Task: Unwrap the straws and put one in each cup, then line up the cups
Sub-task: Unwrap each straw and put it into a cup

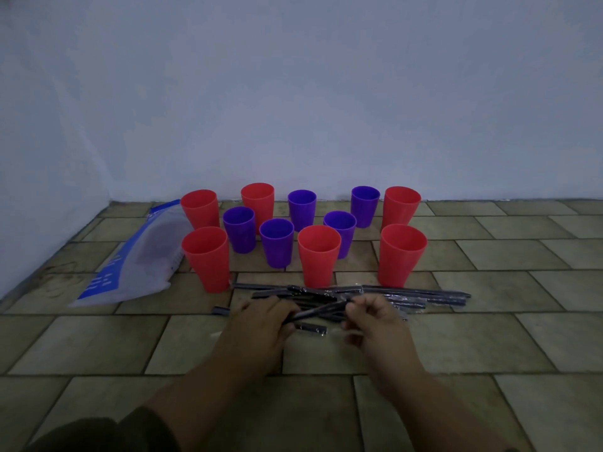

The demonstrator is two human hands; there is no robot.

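Several red cups point(318, 254) and purple cups point(277, 242) stand upright and empty in a loose cluster near the wall. In front of them lies a pile of dark wrapped straws point(408, 296) on the tiled floor. Both hands hold one wrapped straw point(321, 312) just above the pile: my left hand point(261, 327) grips its left end, my right hand point(375, 324) pinches its right end. A short dark piece point(310, 328) lies under the hands.
A white and blue plastic bag point(137, 259) lies flat to the left of the cups. A pale wall runs behind the cups and along the left side. Tiled floor point(489, 337) stretches to the right and toward me.
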